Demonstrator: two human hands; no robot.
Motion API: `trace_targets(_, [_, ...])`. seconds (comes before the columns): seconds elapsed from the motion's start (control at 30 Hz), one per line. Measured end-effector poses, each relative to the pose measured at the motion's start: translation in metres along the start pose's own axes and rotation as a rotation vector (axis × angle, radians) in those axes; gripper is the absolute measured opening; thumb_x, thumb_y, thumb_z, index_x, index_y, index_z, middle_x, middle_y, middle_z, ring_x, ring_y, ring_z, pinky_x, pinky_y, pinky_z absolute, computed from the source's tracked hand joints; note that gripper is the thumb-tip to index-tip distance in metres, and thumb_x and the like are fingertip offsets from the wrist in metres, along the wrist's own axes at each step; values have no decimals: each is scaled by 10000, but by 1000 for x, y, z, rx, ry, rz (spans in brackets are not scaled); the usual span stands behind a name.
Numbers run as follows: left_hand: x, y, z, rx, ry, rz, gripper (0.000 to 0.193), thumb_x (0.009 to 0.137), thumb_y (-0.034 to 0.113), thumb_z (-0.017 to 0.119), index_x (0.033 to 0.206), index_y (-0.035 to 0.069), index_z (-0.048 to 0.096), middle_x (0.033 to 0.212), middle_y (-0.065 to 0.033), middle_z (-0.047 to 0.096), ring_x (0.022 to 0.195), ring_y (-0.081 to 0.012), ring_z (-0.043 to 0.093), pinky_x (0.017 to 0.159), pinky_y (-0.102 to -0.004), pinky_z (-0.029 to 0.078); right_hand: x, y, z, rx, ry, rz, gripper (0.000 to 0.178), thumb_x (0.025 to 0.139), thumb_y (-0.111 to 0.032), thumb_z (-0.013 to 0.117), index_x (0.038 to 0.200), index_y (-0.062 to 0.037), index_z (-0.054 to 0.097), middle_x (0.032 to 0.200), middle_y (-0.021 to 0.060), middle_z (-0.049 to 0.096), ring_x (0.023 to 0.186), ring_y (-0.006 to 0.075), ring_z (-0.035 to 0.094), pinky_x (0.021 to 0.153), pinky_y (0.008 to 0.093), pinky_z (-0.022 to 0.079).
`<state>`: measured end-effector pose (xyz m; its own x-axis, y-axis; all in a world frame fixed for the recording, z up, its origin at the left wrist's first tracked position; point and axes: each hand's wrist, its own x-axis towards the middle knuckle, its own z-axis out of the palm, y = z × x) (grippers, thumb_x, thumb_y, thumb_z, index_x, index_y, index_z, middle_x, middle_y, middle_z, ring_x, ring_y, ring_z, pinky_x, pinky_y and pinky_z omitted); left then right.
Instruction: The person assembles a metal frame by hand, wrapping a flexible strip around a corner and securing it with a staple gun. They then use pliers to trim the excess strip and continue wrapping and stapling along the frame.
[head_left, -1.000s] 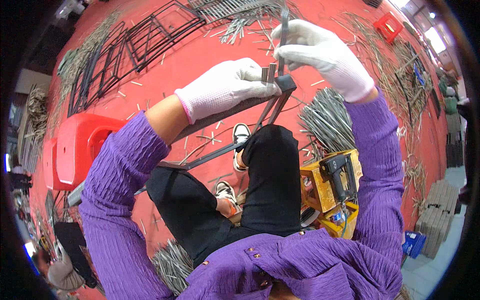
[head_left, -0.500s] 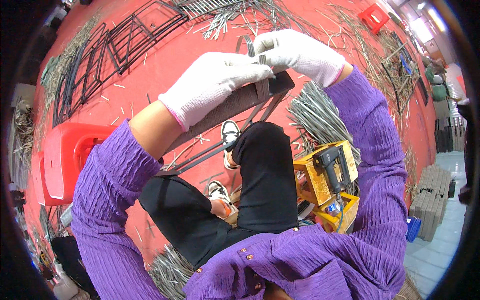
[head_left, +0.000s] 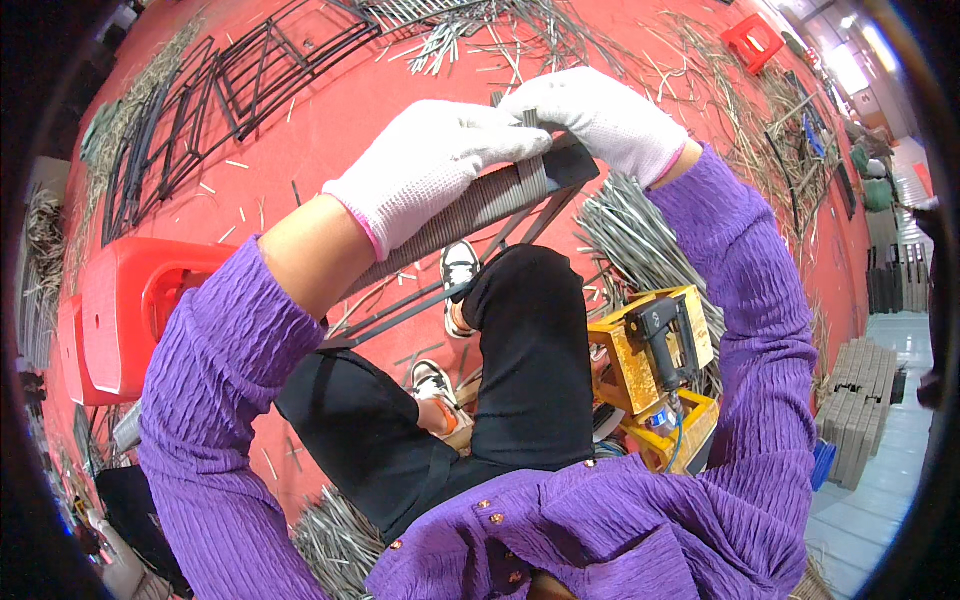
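Observation:
A black metal frame [head_left: 572, 165] slants up across my knees, its top bar bound in close turns of flat grey-brown strip [head_left: 490, 208]. My left hand [head_left: 425, 165], in a white knitted glove, is closed over the wrapped bar, thumb and fingers pressed together near the last turns. At the bar's bare black far end, my right hand [head_left: 600, 120], also gloved in white, is closed with its fingertips bent down behind the bar. A short piece of the strip stands up between the two hands. The right fingertips and most of the strip's free length are hidden.
A black nail gun [head_left: 660, 335] rests on a yellow stand [head_left: 625, 375] right of my knee. Behind it lies a bundle of grey strips [head_left: 645, 230]. Red stools [head_left: 125, 320] stand at left; bare black frames [head_left: 270, 75] lie farther off on the red floor.
The strip's raised loop between my hands has gone down, and the strip now lies closer to the bar. My right hand has dropped slightly, fingers lower behind the bar's end.

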<state>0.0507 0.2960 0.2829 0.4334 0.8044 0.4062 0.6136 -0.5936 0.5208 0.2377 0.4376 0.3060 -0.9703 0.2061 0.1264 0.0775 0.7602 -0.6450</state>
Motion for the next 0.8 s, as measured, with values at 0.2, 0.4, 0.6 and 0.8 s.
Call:
trace_targets(0.2, [1,2,0,-123,12,-20,341,952,155,463,1211,20,640,1164,-151,667,1063,-277,639,941,-332,477,3,-6,5,56,-69,136,238,914,-186,548,1084,-91,685,967,55,696,889,175,653,798,306,505])
trace_targets(0.4, [10,11,-7,-380,-86,-427,307,973,234,546,1089,-10,692,1044,-91,711,975,-157,650,889,-295,481,-49,5,12,108,207,98,300,941,-184,499,1168,-57,650,1025,107,678,932,210,655,869,323,501])
trace_targets(0.6, [13,6,-7,-242,-109,-293,269,952,167,527,1095,-4,677,977,-98,692,928,-199,661,865,-292,496,-248,46,80,-460,611,845,346,951,-206,515,1208,4,612,1177,186,642,1106,324,607,978,381,456])
trace_targets(0.8, [9,-3,-2,63,-47,-6,269,930,137,496,1106,26,668,966,-101,669,913,-224,663,838,-309,519,-398,44,198,-404,196,1611,491,795,-248,595,1227,-17,575,1154,251,611,1057,428,593,942,472,470])
